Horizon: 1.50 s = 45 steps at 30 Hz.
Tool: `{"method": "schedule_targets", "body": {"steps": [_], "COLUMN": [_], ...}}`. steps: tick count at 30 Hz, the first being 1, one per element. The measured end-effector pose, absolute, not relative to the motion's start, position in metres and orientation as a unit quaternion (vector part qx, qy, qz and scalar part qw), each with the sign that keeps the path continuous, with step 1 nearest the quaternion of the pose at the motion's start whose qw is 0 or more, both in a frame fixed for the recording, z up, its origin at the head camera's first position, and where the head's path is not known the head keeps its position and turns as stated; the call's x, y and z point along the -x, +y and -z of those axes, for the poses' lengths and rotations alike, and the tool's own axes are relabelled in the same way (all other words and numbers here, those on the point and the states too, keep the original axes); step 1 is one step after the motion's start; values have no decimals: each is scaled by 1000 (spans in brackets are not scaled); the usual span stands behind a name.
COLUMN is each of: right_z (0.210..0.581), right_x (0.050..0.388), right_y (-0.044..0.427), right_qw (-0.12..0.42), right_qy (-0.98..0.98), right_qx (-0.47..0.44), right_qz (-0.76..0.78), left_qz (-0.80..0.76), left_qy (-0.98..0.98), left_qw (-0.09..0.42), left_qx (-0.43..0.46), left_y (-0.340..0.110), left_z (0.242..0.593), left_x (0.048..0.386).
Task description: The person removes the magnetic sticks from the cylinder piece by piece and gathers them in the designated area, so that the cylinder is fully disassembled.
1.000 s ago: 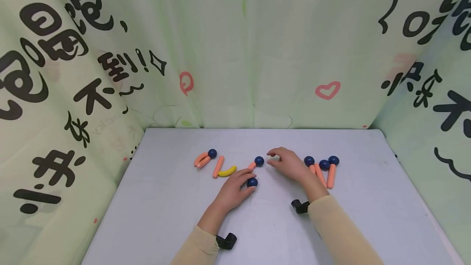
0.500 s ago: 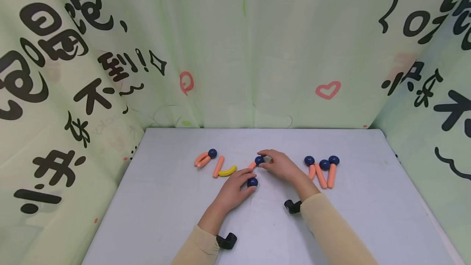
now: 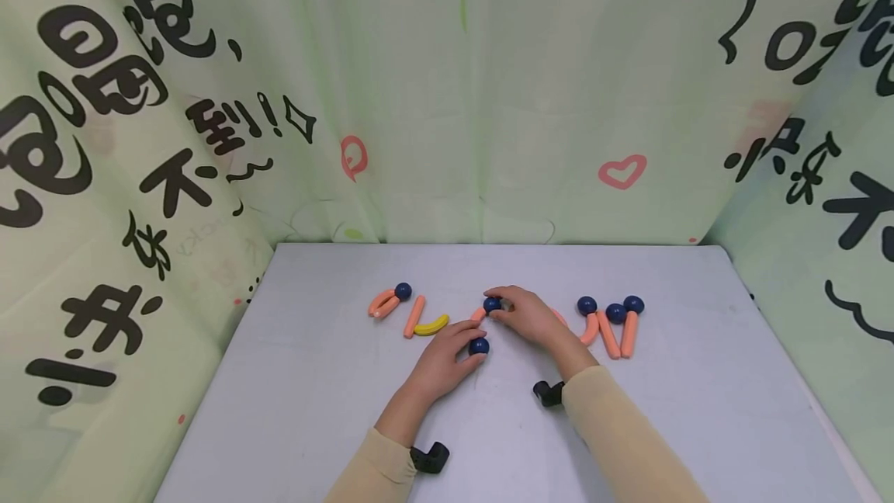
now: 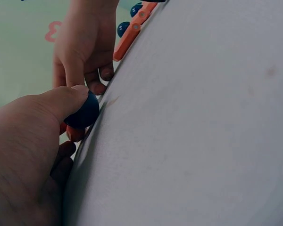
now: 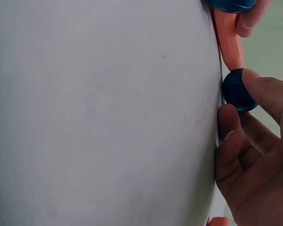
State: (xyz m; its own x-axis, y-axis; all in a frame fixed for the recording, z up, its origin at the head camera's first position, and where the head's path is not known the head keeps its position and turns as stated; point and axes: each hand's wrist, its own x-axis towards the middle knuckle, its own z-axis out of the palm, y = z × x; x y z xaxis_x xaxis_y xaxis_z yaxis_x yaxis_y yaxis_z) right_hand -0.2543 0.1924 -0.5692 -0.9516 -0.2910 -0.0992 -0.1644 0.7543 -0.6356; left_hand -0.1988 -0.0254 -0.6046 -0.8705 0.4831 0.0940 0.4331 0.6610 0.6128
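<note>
In the head view my left hand holds a dark blue ball between thumb and fingers on the table. The left wrist view has the thumb pressed on this ball. Farther back, my right hand pinches a second dark blue ball. In the right wrist view the thumb lies on that ball. An orange stick runs between the two balls; it looks in contact with the far one. The left hand covers part of the stick in the head view.
Left on the white table lie an orange loop with a blue ball, a straight orange stick and a yellow curved piece. Orange pieces with several blue balls lie right. A printed curtain surrounds the table.
My right hand has moved left to the far blue ball and now pinches it. More of the orange pieces behind the right wrist shows. The left hand stays on its ball.
</note>
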Motion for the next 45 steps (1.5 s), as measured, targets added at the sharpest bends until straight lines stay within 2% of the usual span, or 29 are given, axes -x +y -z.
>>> {"method": "schedule_targets", "body": {"steps": [27, 45], "right_z": [573, 568], "right_x": [257, 257], "right_y": [186, 200], "right_qw": [53, 55], "right_qy": [940, 942], "right_qx": [133, 95], "right_qz": [309, 318], "left_qz": [-330, -324], "left_qy": [909, 913], "left_qw": [40, 39], "left_qx": [-250, -247], "left_y": [-26, -25], "left_z": [604, 606], "left_x": [200, 200]}}
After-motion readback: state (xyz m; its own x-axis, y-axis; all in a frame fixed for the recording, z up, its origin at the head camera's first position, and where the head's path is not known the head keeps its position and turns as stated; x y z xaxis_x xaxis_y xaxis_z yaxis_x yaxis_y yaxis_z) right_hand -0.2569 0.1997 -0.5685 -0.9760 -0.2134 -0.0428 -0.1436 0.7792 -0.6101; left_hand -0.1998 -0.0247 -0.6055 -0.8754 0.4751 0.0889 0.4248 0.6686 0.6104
